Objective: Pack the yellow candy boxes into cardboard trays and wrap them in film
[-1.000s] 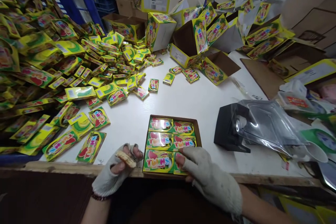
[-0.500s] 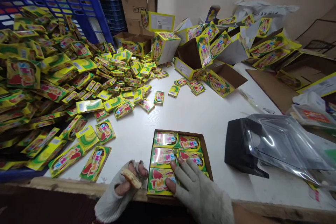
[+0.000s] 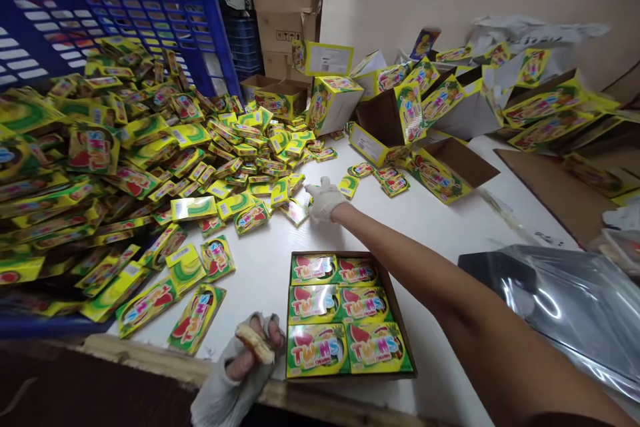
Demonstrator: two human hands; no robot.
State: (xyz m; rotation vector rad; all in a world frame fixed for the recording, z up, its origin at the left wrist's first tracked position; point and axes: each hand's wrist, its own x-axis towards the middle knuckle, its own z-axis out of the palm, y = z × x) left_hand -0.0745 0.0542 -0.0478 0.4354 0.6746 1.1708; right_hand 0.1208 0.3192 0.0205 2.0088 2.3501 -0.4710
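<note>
Biscuit (image 3: 255, 341) sat pinched in the fingers (image 3: 271, 328) of the left hand (image 3: 235, 370), just beside the near edge of a cardboard tray (image 3: 403, 340) packed with six yellow Twins boxes (image 3: 316, 350) on the white table (image 3: 430, 247). The gloved right hand (image 3: 325, 201) reached across the table, its fingers spread wide, just beside yellow Twins packets (image 3: 295, 212) lying at the edge of a heap (image 3: 125, 167) below a blue plastic crate (image 3: 150, 7).

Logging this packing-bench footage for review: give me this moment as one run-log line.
left hand: pinching tan wafer biscuit | right hand: open, beside yellow Twins packet | brown cardboard tray: holding six Twins packets
</note>
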